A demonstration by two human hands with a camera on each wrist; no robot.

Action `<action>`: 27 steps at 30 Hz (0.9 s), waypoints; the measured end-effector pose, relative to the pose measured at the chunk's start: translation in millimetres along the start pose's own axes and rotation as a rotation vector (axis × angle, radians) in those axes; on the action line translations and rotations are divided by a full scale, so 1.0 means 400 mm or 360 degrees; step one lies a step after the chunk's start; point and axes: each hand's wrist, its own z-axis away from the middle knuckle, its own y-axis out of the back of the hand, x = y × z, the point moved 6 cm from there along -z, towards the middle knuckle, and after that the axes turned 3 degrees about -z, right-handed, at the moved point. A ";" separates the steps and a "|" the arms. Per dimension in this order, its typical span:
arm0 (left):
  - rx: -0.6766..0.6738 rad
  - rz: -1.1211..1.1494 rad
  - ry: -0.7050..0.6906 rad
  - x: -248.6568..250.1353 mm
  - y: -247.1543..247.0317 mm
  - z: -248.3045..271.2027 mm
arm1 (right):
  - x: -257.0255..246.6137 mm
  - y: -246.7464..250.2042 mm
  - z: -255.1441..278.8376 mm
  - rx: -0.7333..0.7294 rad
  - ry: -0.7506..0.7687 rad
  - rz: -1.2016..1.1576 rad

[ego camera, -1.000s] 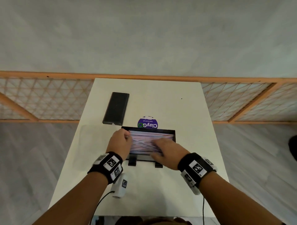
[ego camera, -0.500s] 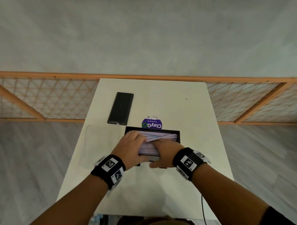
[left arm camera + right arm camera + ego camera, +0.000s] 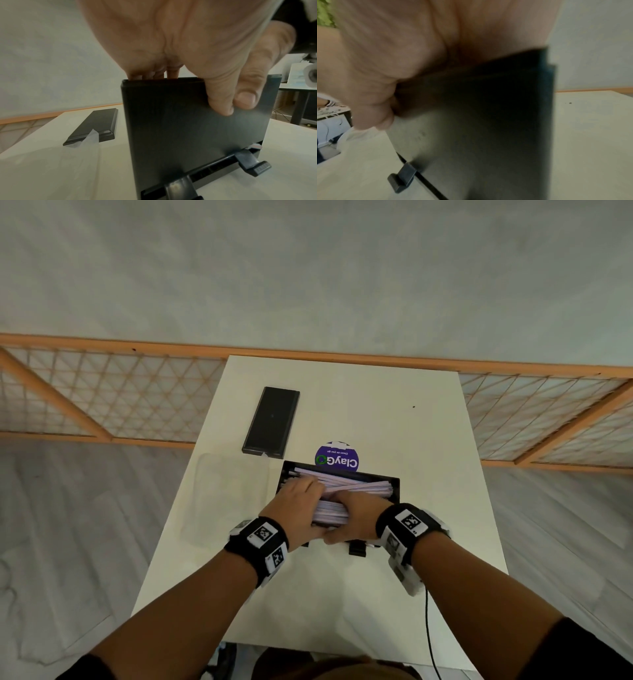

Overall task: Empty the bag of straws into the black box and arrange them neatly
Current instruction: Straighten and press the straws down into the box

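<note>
Wristbands with black-and-white markers sit nearest, one on each forearm, above the white counter [image 3: 342, 594]. Just beyond them both hands meet at the near wall of the black box [image 3: 394, 486]. The left hand [image 3: 296, 513] curls over that wall: in the left wrist view its thumb [image 3: 240, 94] presses the outer face while the fingers [image 3: 172, 73] dip inside behind the rim, so it grips wall and straws together. The right hand [image 3: 356, 513] does the same from the other side, thumb outside, its fingers hidden inside the box; the right wrist view is blurred, but the hand is clearly clamped over the rim. Between the two hands a bundle of pale pink and lilac straws [image 3: 342, 486] is squeezed against the near wall, while more lie slanted across the far part of the box.

A second ago the left hand rested at the box's left end and the right hand lay flat on loosely crossed straws; now both have closed in and the straws are gathered tighter.

Two black clips [image 3: 252, 166] jut from the box's base. Left of the box lies a clear empty bag [image 3: 226, 498]. Beyond the box sit a purple round sticker [image 3: 337, 458] and a flat black lid [image 3: 272, 422].
</note>
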 end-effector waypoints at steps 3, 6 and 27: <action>-0.0026 0.0033 0.0043 -0.004 -0.012 0.002 | -0.013 0.012 0.005 -0.0046 0.0010 0.0003; -0.0033 0.0090 0.0097 -0.009 -0.025 0.007 | -0.029 0.030 0.032 -0.0008 0.0044 0.0177; 0.0239 0.0222 0.0155 -0.023 -0.038 0.019 | -0.021 0.050 -0.010 0.0041 -0.0046 -0.0054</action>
